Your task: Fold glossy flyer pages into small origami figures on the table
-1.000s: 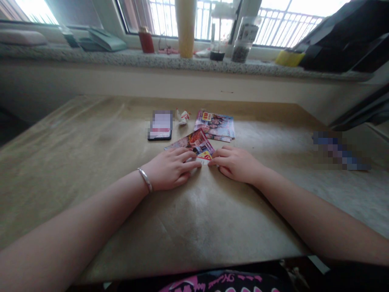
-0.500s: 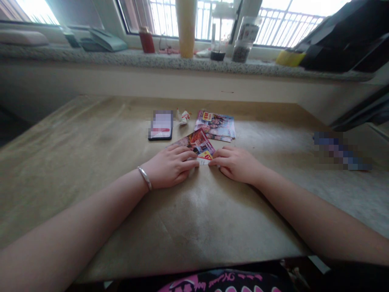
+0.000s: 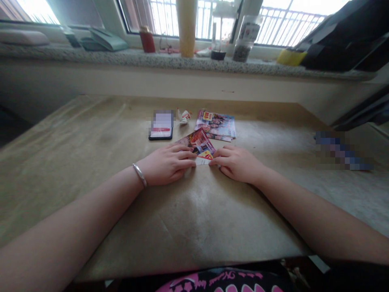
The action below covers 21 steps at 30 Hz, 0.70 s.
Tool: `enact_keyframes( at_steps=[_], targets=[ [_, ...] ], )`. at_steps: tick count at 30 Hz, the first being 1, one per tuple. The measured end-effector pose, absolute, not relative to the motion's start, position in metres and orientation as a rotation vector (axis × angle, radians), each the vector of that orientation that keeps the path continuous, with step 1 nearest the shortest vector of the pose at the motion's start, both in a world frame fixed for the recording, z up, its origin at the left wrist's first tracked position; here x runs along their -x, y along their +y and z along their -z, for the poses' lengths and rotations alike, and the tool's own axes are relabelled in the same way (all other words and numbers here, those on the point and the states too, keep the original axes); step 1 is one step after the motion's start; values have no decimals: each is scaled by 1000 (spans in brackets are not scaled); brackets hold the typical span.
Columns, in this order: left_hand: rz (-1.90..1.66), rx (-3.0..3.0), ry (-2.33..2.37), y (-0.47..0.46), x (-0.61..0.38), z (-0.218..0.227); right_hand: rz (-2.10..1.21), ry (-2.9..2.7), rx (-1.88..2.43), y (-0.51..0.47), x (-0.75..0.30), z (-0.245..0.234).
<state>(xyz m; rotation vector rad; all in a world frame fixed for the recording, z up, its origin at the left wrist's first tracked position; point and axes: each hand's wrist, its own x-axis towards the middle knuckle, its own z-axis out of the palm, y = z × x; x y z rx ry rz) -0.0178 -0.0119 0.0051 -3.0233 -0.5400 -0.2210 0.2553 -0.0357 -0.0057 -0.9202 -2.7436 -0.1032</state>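
A printed flyer (image 3: 197, 142) lies on the table with its near edge folded up, showing a white strip and a yellow patch. My left hand (image 3: 167, 163), with a silver bangle at the wrist, rests across the flyer's left part, fingers stretched out flat and covering that side. At the near right corner, the bent fingers of my right hand (image 3: 235, 162) pinch the folded edge; the thumb is partly hidden. Just beyond the flyer is a stack of similar flyers (image 3: 217, 123), touched or overlapped by its far corner.
A phone (image 3: 161, 125) and a crumpled white wrapper (image 3: 184, 117) lie beyond my left hand. At the right of the table (image 3: 194, 227) is a blurred, bluish flat item (image 3: 342, 152). Bottles and containers line the granite windowsill (image 3: 121, 56).
My left hand has slid slightly to the left along the flyer, baring more of the folded white strip. My right hand stays at the corner.
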Motion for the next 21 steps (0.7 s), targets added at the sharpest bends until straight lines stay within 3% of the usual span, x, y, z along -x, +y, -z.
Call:
enact_keyframes(
  at_steps=[21],
  targets=[
    [341,3165,-584,-6,27,-11,143,-2732,904,-35,-255,9]
  ],
)
